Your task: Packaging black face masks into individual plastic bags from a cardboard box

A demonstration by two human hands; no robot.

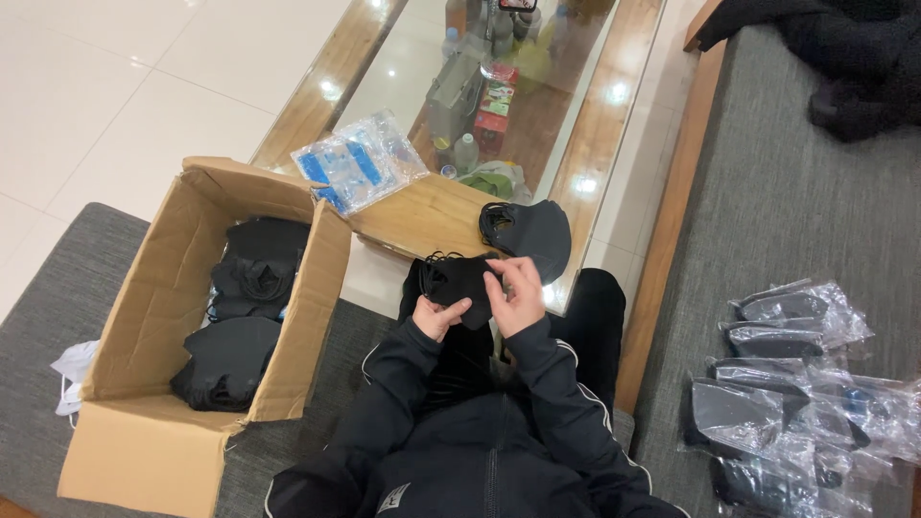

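Together at chest height, left hand [439,317] and right hand [518,294] seemingly pinching black mask stack [460,283], fingers curled.

Clear blue-printed packets [357,159] lie on the table; clear bagged masks [801,384] right.

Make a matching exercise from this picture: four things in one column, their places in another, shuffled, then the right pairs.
Things:
1. cardboard box
2. stack of black masks
3. bagged masks
4. empty clear bags

Places:
A. on the wooden table edge
B. on the grey seat at the person's right
C. held in both hands, left hand and right hand
D. on the grey cushion at the person's left

Pairs: 1-D, 2-C, 3-B, 4-A
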